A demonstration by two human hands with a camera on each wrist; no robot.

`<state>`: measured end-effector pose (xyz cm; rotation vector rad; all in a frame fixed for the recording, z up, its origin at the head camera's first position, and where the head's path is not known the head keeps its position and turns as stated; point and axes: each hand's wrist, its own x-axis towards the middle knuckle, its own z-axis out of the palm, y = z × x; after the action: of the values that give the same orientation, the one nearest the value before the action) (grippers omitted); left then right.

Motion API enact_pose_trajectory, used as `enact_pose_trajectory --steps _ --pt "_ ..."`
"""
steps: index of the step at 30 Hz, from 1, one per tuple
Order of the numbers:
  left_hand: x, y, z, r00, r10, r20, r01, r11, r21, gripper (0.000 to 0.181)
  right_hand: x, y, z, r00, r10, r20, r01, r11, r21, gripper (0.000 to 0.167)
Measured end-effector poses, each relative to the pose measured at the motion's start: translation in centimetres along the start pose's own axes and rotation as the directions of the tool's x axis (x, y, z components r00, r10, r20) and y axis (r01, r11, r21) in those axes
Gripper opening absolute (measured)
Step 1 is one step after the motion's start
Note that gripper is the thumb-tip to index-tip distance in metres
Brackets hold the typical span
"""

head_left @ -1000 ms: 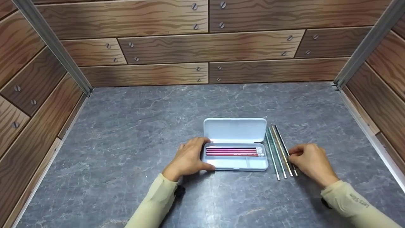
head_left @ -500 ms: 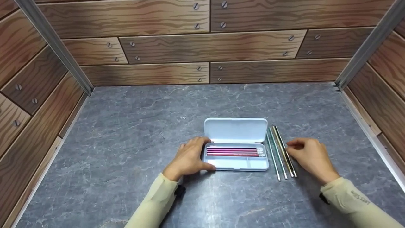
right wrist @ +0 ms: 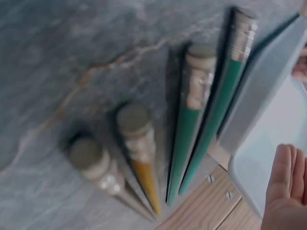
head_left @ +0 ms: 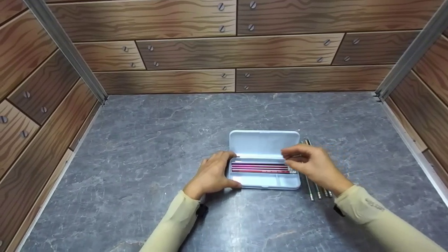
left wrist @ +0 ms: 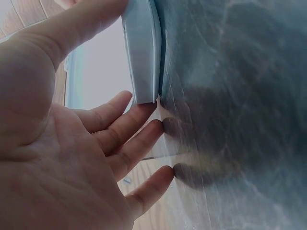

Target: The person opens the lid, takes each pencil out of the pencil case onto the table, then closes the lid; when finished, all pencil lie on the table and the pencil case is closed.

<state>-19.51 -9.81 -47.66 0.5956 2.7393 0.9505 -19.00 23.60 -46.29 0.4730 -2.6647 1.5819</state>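
Note:
A pale blue pencil case lies with its lid raised and several pink, red and dark pencils in its back compartment. My left hand holds the left end, thumb at the front corner and index finger near the hinge; the left wrist view shows the case end between them. My right hand hovers over the right end, thumb and fingers bent and apart, nothing visible between them. Beside the case lie two green pencils, a yellow pencil and a dark pencil, partly hidden by the right hand in the head view.
Grey marbled tabletop surrounds the case. Wood-patterned walls stand at the back and sides, with metal posts at the corners. The front compartment of the case holds a small divider.
My right hand has moved left from beside the loose pencils to above the case's right end. The left hand keeps its hold. The loose pencils lie roughly where they were.

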Motion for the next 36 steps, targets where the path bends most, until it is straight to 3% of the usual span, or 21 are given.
enact_pose_trajectory --steps 6,10,17,31,36 --pt "0.2 0.1 0.0 1.000 -0.002 0.009 0.002 1.000 0.010 0.093 0.2 0.9 0.8 0.986 -0.044 0.161 0.060 0.993 -0.097 0.032" --pt "0.3 0.1 -0.1 1.000 0.003 0.009 -0.003 1.000 0.010 0.093 0.4 1.2 1.2 0.974 -0.070 0.215 0.105 0.983 -0.153 0.030" --pt "0.1 -0.1 0.0 1.000 0.007 -0.001 -0.007 1.000 0.002 0.093 0.8 0.8 1.5 0.967 -0.068 0.247 0.134 0.955 -0.265 0.028" --pt "0.1 -0.1 0.1 1.000 0.017 -0.014 -0.016 1.000 0.014 0.091 1.5 -0.4 1.5 0.946 -0.048 0.319 0.162 0.926 -0.341 0.020" --pt "0.1 -0.1 0.1 1.000 0.012 -0.005 -0.012 1.000 0.011 0.093 1.6 -0.6 1.7 0.942 -0.026 0.334 0.137 0.940 -0.313 0.021"
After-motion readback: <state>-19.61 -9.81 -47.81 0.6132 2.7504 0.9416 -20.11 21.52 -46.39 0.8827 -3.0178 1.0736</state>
